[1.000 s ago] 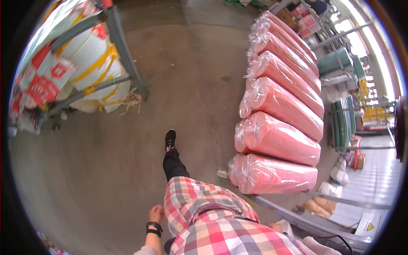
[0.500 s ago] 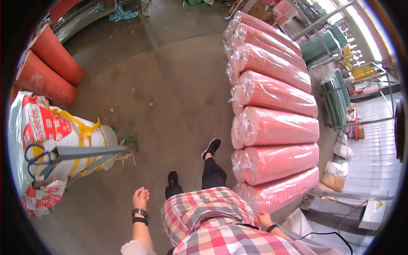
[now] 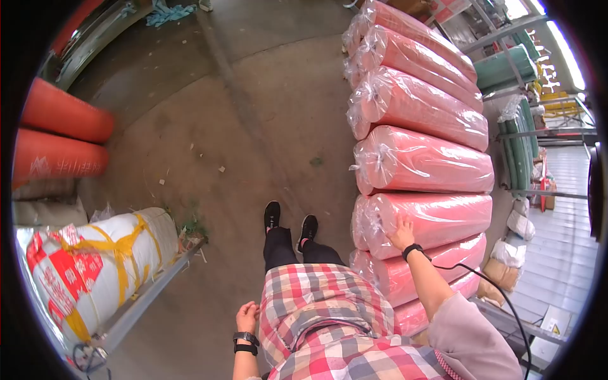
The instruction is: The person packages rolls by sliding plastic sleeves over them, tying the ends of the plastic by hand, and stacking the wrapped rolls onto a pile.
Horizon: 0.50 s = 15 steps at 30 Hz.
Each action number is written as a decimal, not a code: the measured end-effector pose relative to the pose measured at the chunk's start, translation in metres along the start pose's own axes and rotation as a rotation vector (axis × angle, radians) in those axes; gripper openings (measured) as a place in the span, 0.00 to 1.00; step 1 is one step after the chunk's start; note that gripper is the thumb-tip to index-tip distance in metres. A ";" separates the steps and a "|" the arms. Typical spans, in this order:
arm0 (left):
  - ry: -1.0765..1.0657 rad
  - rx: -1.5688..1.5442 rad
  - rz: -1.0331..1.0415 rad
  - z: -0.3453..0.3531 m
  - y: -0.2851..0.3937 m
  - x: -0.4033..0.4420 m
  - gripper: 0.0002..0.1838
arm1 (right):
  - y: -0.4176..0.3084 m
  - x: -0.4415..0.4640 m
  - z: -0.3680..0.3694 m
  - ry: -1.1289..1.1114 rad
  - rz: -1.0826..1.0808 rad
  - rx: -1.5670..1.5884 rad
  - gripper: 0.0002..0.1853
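Note:
My right hand (image 3: 400, 234) rests on the near end of a pink roll (image 3: 443, 215) wrapped in clear plastic, its fingers stretched out flat. The roll lies on its side among several like it, stacked in a row on my right. Gathered, crinkled plastic covers the roll ends that face the walkway. My left hand (image 3: 247, 315) hangs beside my checked apron (image 3: 329, 291) with its fingers loosely bent. Nothing shows in it, and it touches no roll.
On the left lies a white bundle (image 3: 161, 234) tied with yellow strap, beside a metal bar (image 3: 149, 301) and scissors (image 3: 88, 358). Red rolls (image 3: 63, 155) lie beyond it. Concrete floor (image 3: 215, 126) runs between. Green rolls (image 3: 516, 149) and metal racks stand at the far right.
My right hand has come up from my side and reached forward onto a pink roll. I have stepped forward along the row; the scissors and bundle now sit lower in view.

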<state>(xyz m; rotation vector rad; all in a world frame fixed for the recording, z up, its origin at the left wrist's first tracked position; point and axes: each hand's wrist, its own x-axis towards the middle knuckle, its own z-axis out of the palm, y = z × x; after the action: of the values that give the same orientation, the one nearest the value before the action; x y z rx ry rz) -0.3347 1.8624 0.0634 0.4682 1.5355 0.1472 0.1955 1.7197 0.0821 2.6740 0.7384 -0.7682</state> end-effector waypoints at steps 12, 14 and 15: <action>0.083 0.063 -0.108 -0.004 0.149 0.085 0.11 | -0.004 0.033 -0.015 -0.024 0.104 0.091 0.38; 0.083 0.122 -0.165 -0.004 0.143 0.095 0.11 | -0.003 0.030 -0.013 -0.012 0.122 0.096 0.38; 0.079 0.134 -0.172 0.000 0.142 0.100 0.11 | -0.005 0.028 -0.012 0.011 0.132 0.107 0.37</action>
<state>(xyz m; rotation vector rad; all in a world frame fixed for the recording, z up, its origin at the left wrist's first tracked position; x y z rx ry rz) -0.3018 2.0289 0.0252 0.4377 1.6626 -0.0721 0.2188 1.7395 0.0759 2.7910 0.5309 -0.7797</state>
